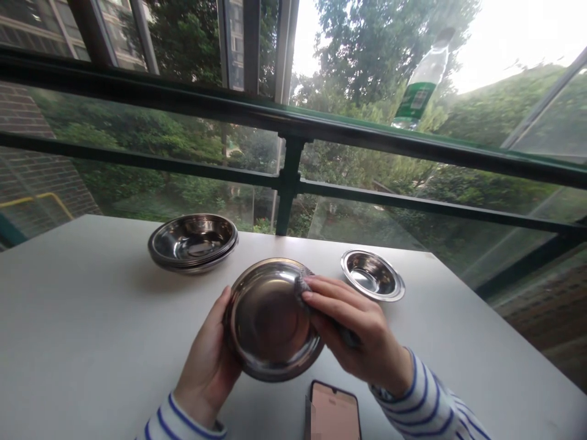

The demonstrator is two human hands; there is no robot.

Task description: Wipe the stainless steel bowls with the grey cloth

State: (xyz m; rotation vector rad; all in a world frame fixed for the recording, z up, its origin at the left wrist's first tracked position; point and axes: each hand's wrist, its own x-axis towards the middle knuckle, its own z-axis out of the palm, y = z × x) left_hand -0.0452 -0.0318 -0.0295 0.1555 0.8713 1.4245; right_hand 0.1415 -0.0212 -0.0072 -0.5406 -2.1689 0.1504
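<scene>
Both hands are busy with one round stainless-steel bowl (268, 324). My left hand (206, 360) curls around its left rim, gripping it and tilting the hollow toward me. My right hand (362, 336) is closed on a small grey cloth (301, 286), fingertips pressing it against the bowl's upper right rim. The bowl is held just over the near middle of the white tabletop (82, 342).

The only label I see is the green band on a clear plastic bottle (424, 79) standing on the dark green railing (293, 125); its writing is too blurred to read. A black smartphone (334, 414) lies just below the bowl, its pinkish screen showing no legible text.

A stack of wide steel bowls (192, 242) sits at the back left. A smaller single steel bowl (372, 276) sits at the back right, near my right fingers but apart from them. The table's left half is bare, while its right edge slants away close behind the small bowl. Beyond the glass are trees and brick buildings.
</scene>
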